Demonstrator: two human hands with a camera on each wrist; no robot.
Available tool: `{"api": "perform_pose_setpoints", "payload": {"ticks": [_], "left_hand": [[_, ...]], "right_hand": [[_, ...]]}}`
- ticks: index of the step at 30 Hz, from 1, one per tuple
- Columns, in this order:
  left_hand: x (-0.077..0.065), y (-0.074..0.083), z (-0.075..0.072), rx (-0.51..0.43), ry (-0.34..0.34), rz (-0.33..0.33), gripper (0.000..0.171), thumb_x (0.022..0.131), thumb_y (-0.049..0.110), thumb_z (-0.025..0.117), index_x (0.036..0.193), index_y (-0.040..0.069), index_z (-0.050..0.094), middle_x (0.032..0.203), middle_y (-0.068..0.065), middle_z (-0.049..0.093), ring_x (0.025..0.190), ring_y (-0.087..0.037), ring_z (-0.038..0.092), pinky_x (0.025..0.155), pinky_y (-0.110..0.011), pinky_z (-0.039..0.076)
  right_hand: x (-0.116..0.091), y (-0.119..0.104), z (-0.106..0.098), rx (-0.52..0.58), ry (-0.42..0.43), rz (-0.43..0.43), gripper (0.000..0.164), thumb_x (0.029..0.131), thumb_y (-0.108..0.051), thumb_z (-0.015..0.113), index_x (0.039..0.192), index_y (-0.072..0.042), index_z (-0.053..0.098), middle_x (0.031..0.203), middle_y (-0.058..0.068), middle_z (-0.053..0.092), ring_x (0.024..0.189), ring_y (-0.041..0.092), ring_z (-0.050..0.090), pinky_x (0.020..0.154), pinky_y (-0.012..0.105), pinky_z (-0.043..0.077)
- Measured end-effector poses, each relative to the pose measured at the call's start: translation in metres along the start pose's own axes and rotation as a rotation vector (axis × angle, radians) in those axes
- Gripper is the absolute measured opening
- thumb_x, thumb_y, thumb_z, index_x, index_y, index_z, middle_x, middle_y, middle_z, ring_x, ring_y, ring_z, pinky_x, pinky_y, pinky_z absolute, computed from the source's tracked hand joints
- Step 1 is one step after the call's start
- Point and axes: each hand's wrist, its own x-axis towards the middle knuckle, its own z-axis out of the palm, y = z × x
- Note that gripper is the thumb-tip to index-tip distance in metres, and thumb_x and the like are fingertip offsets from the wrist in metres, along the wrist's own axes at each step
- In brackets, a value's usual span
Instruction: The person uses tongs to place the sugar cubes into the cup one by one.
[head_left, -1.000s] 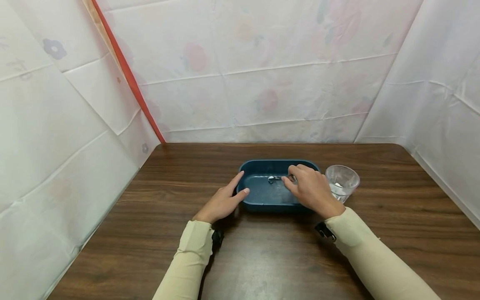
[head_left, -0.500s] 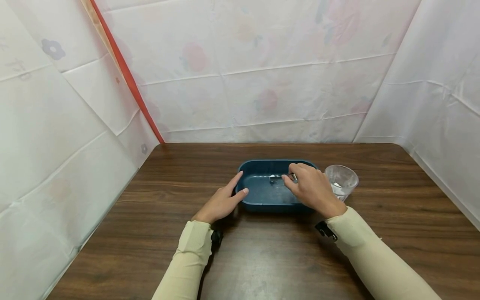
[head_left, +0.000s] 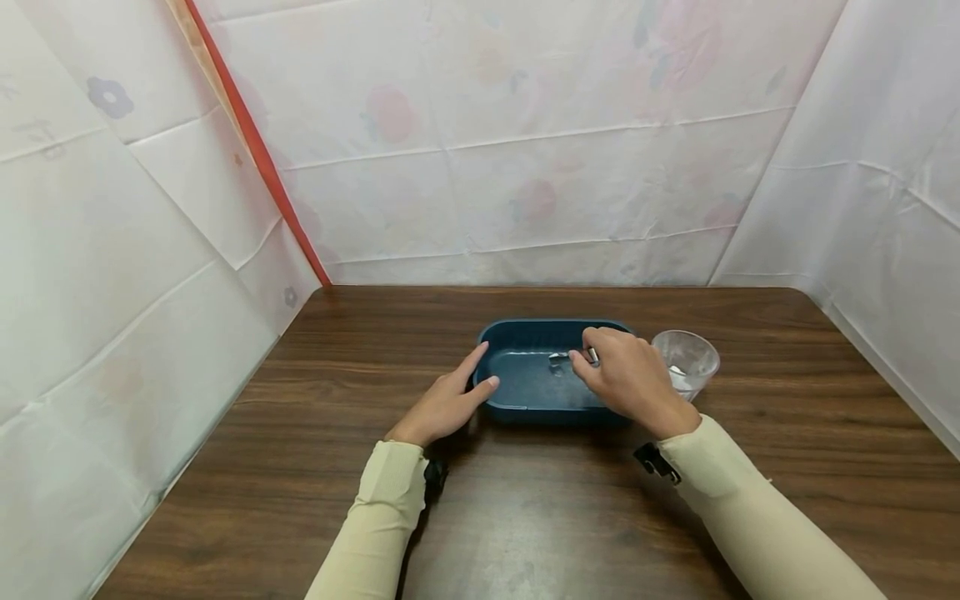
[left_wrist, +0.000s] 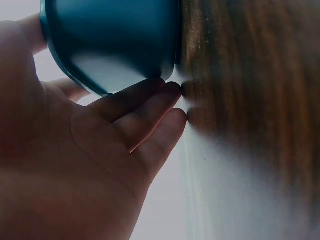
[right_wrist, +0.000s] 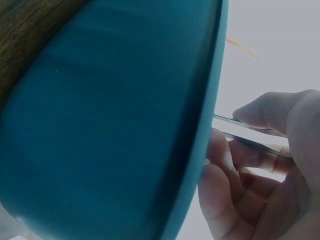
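Observation:
A deep blue rounded-rectangular dish (head_left: 517,375) sits on the wooden table. My left hand (head_left: 442,404) holds its left end, thumb and index finger at the rim. In the left wrist view, the other fingers (left_wrist: 155,117) lie against the outer end wall. My right hand (head_left: 630,375), over the dish's right part, pinches metal tweezers (right_wrist: 250,142), whose two thin arms show in the right wrist view. Their tips (head_left: 558,358) point left, low inside the dish, with a small pale patch just below. Right of that hand stands a clear glass (head_left: 693,358) with something white in it.
Brown wood-grain table (head_left: 315,400) surrounds the dish. White patterned sheets (head_left: 480,167) hang behind it and on both sides, with a red strip (head_left: 258,150) at the back left. Black bands (head_left: 656,462) circle both wrists.
My right hand and the tweezers have moved slightly to the right within the dish. The left hand and the dish stay where they were.

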Motion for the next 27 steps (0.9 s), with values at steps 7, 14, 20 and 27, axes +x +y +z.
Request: {"api": "perform_pose_setpoints", "payload": {"ticks": [7, 14, 20, 27], "left_hand": [[0.001, -0.001, 0.000, 0.000, -0.004, -0.014, 0.071, 0.101, 0.059, 0.047, 0.161, 0.037, 0.017, 0.162, 0.002, 0.026, 0.146, -0.026, 0.030, 0.114, -0.054, 0.029], [0.002, -0.002, 0.000, -0.013, -0.001, -0.015, 0.071, 0.101, 0.059, 0.048, 0.161, 0.037, 0.017, 0.162, 0.002, 0.026, 0.146, -0.026, 0.030, 0.114, -0.054, 0.029], [0.002, -0.002, 0.001, -0.004, -0.004, -0.013, 0.071, 0.101, 0.059, 0.047, 0.161, 0.036, 0.017, 0.162, 0.002, 0.027, 0.146, -0.025, 0.031, 0.114, -0.054, 0.030], [0.001, -0.002, 0.000, -0.005, -0.001, -0.012, 0.071, 0.101, 0.058, 0.047, 0.161, 0.037, 0.017, 0.162, 0.001, 0.027, 0.146, -0.026, 0.031, 0.114, -0.054, 0.030]], "right_hand": [[0.000, -0.003, -0.006, -0.015, 0.015, -0.005, 0.028, 0.096, -0.022, 0.066, 0.072, -0.017, 0.052, 0.063, -0.002, 0.044, 0.047, 0.014, 0.038, 0.043, 0.031, 0.029], [-0.001, -0.006, -0.015, -0.012, 0.029, -0.013, 0.029, 0.096, -0.020, 0.066, 0.071, -0.016, 0.052, 0.060, -0.003, 0.041, 0.046, 0.013, 0.036, 0.043, 0.030, 0.029], [-0.003, -0.008, -0.024, -0.007, 0.058, -0.010, 0.031, 0.095, -0.017, 0.065, 0.068, -0.016, 0.050, 0.061, -0.003, 0.040, 0.046, 0.013, 0.035, 0.042, 0.029, 0.028], [-0.003, -0.010, -0.035, -0.022, 0.095, -0.020, 0.033, 0.094, -0.016, 0.064, 0.066, -0.017, 0.045, 0.060, -0.003, 0.037, 0.046, 0.014, 0.033, 0.041, 0.029, 0.026]]}}
